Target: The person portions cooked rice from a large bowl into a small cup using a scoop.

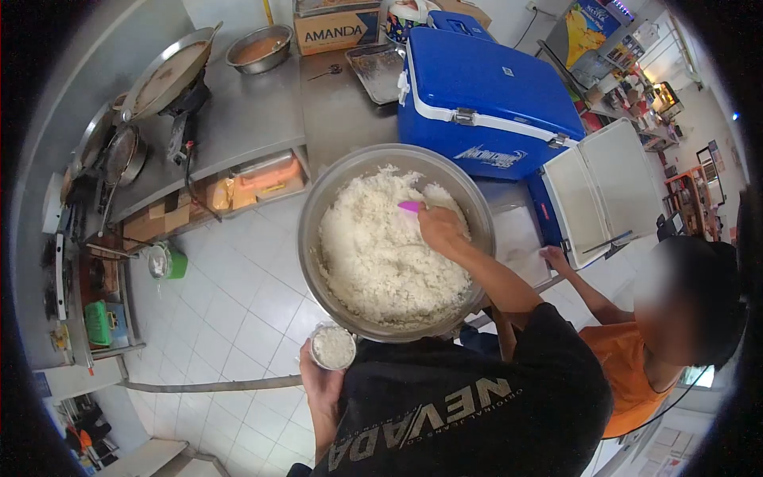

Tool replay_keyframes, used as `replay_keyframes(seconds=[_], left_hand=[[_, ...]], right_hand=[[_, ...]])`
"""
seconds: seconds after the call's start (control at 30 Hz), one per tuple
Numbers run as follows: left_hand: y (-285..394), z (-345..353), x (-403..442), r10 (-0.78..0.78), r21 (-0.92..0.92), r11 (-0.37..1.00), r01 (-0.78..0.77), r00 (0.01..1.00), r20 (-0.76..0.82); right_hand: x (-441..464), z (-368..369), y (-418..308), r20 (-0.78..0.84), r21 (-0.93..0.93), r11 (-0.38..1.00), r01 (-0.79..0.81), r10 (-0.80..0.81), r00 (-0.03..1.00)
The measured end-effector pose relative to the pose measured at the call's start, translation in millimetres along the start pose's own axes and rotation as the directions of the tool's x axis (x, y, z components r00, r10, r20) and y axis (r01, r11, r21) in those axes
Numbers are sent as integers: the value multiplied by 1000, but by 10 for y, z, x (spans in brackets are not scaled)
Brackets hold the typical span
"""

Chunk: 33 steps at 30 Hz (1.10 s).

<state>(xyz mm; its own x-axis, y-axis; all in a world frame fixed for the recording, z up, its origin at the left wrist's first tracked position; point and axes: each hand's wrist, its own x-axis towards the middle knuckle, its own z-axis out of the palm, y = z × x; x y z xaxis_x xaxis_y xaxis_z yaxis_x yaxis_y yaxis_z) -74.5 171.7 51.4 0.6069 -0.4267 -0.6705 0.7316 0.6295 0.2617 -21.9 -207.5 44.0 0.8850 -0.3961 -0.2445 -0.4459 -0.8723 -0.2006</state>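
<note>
A large metal pot (308, 238) full of cooked white rice (381, 262) stands right in front of me. Over the rice, my right hand (441, 228) is closed around a purple plastic utensil (409, 206); only a short part shows, so its exact kind is unclear. Low and left of the pot, my left hand (319, 381) holds a small round cup (334, 348) filled with rice. The cup is upright, close to the pot's near rim.
A blue cooler box (489, 95) stands behind the pot, with an open cooler (612, 187) to its right. A co-worker in an orange shirt (624, 374) reaches toward the table from the right. Woks (171, 79) and a metal bowl (259, 49) occupy the left counter.
</note>
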Motion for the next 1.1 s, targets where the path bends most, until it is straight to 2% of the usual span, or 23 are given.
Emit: replay_keyframes(seconds=[0.07,0.17,0.23,0.33,0.43,0.53,0.67,0.73,0.83,0.93,1.03,1.1], left_hand=[[11,138,-10,3,-2,1000,-3,995,-98],[47,-29,4,-3,72,997,4,1000,-11],[62,-34,-9,4,51,999,-4,1000,13],[55,-121,20,2,12,1000,-3,999,38],[42,-175,40,23,6,1000,-23,998,63],[0,-118,14,47,-7,999,-47,998,34],[35,-43,-27,27,-12,1000,-27,1000,-3],[40,-117,-15,4,-12,1000,-4,1000,16],[70,-156,-2,-7,-27,1000,8,998,58],[48,-100,-41,24,-17,1000,-24,999,31],[42,-131,-8,60,-18,998,-59,998,11],[24,-153,0,64,-34,997,-63,998,20]], right_hand=[[337,239,206,-93,-135,991,13,-26,995],[657,422,470,-130,-260,964,64,-101,986],[736,621,603,-183,-102,985,138,-155,971],[1061,776,841,-9,-57,996,69,-70,998],[906,647,736,125,-77,993,92,-82,989],[227,480,357,15,95,982,-166,165,986],[-55,167,105,-50,96,915,-391,397,916],[104,504,346,-118,80,899,-430,437,892],[296,1066,664,-335,-41,965,-259,231,913],[708,1143,801,-121,-41,982,-182,176,977],[1201,909,954,150,-90,994,-63,76,986],[988,586,800,135,-59,993,-106,113,984]])
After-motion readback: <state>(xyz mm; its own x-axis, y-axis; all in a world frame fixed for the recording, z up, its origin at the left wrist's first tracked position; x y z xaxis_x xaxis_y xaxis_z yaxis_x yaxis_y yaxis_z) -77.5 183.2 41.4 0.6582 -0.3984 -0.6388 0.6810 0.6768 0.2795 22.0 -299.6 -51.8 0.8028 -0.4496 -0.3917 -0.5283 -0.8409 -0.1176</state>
